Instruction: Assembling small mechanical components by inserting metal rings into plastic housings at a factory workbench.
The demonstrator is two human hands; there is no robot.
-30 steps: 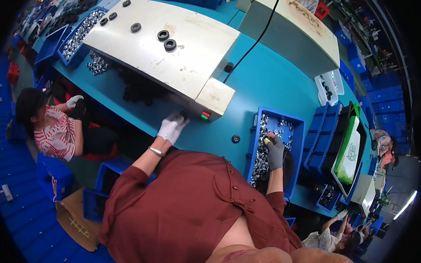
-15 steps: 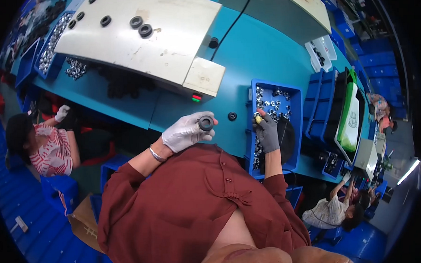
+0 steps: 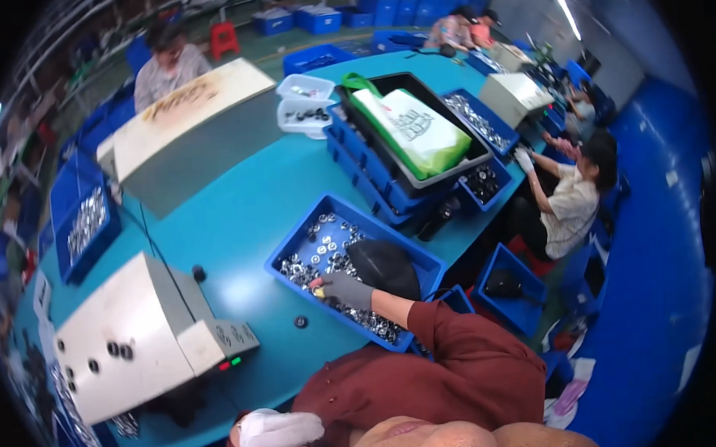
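A person in a dark red long-sleeved top leaned over a teal worktable (image 3: pixel 239 220), and everything here is placed from the blue parts tray (image 3: pixel 296 245) that sat on it. The right hand (image 3: pixel 340 289), in a dark grey glove, reached out from the red sleeve with the forearm nearly level and the wrist straight, resting over the near edge of the tray. Its fingers were curled in to a narrow pinch around a small yellowish part (image 3: pixel 319 292) held at the fingertips, just above the heap of small silver ring-shaped parts (image 3: pixel 327 252) that filled the tray. A black rounded object (image 3: pixel 385 266) lay in the tray just behind that hand. The left hand (image 3: pixel 275 435), in a white glove, was drawn back close to the body, well apart from the tray on its near left side, with the fingers loosely folded; I could not tell whether it held anything. A small black round part (image 3: pixel 300 322) lay on the table just beside the tray's near edge, and another black knob-like part (image 3: pixel 199 272) lay to the tray's left. Farther left stood a cream-coloured machine (image 3: pixel 133 342) with a slanted top. Beyond the tray, stacked blue bins carried a green and white bag (image 3: pixel 414 131), and another worker (image 3: pixel 566 196) sat at the table's far right end.
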